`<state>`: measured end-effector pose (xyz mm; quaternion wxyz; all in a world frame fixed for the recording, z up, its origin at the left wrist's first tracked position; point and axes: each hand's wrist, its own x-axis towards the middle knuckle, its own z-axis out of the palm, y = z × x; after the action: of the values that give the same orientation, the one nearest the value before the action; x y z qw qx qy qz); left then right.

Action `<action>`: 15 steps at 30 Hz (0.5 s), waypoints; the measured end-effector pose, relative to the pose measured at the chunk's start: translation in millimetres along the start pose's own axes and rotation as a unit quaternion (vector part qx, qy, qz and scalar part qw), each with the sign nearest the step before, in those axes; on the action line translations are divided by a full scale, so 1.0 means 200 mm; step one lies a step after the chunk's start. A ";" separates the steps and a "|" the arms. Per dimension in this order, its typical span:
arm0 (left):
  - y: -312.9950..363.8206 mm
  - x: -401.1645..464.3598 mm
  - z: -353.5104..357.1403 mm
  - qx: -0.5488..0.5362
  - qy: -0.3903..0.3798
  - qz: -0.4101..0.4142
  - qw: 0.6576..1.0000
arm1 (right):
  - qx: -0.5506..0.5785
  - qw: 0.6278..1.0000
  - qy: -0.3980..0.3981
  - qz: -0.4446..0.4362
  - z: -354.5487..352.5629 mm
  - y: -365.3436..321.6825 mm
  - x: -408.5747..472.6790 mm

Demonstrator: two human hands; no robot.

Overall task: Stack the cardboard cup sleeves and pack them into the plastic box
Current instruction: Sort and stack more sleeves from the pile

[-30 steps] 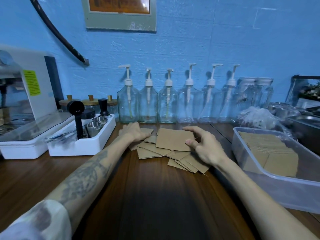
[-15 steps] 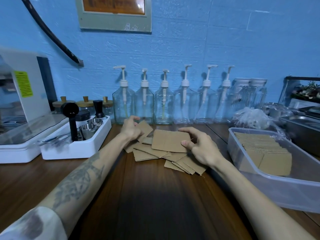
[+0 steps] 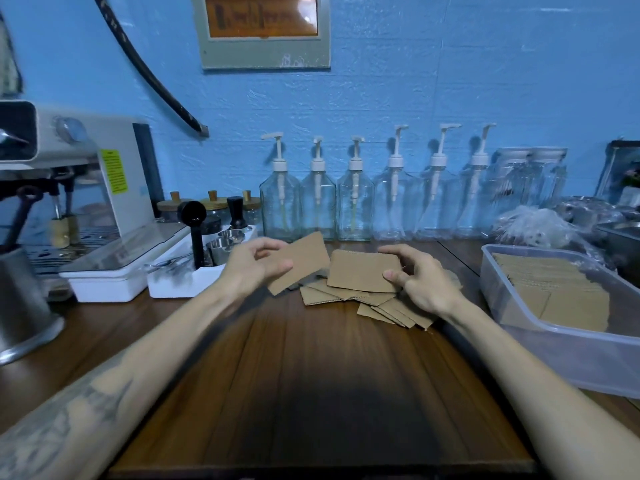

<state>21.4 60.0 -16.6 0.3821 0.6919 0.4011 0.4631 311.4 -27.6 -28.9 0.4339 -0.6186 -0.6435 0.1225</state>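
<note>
Sleeve (image 3: 300, 262) pinched in left grip (image 3: 254, 268), right grip (image 3: 420, 284) pinching another sleeve (image 3: 363, 271)

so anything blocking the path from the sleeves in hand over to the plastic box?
Nothing visible. The left hand holds one sleeve and the right hand holds another sleeve. The plastic box sits open-topped to the right, with only bare wooden counter between.

Left hand (image 3: 256, 268) grips one cardboard sleeve (image 3: 304, 259), tilted, lifted above the table (image 3: 311, 375). Right hand (image 3: 420, 278) pinches another sleeve (image 3: 360, 270) over the loose pile of sleeves (image 3: 349, 299). Plastic box (image 3: 568, 344) at right, flat sleeves inside. Pump bottles (image 3: 353, 199) line the blue wall; white tray (image 3: 183, 280) at left.
</note>
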 end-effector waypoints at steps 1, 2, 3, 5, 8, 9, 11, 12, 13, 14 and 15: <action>-0.01 -0.04 0.00 -0.003 -0.015 -0.002 1.000 | 0.003 1.000 0.000 -0.001 0.00 0.01 0.00; -0.02 -0.06 0.01 -0.004 -0.031 -0.005 0.999 | 0.005 1.000 0.001 -0.003 0.01 0.01 0.00; -0.03 -0.08 0.01 -0.001 -0.047 -0.006 0.999 | 0.007 1.000 0.002 -0.006 0.01 0.02 0.01; -0.05 -0.09 0.01 0.028 -0.078 -0.005 0.997 | 0.013 1.000 -0.003 -0.012 0.02 0.02 0.00; -0.06 -0.09 -0.01 0.106 -0.122 0.006 0.987 | 0.020 1.000 -0.011 -0.014 0.02 0.01 0.00; -0.07 -0.08 -0.02 0.122 -0.132 0.009 0.984 | 0.023 1.000 -0.014 -0.016 0.03 0.01 0.00; -0.09 -0.08 -0.05 0.129 -0.149 -0.004 0.980 | 0.029 0.999 -0.019 -0.022 0.02 0.01 0.00; -0.09 -0.08 -0.06 0.126 -0.151 -0.012 0.980 | 0.030 0.999 -0.020 -0.021 0.02 0.01 0.00; -0.08 -0.08 -0.07 0.114 -0.145 -0.017 0.983 | 0.032 0.999 -0.018 -0.020 0.02 0.02 0.01; -0.08 -0.07 -0.07 0.088 -0.131 -0.018 0.987 | 0.034 0.999 -0.017 -0.018 0.02 0.02 0.01; -0.08 -0.06 -0.08 0.057 -0.111 -0.014 0.992 | 0.036 0.999 -0.014 -0.018 0.03 0.02 0.01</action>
<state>0.4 57.4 -31.3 0.3903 0.7538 0.3921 0.3545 311.3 -22.2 -33.7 0.4491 -0.5889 -0.6557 0.1469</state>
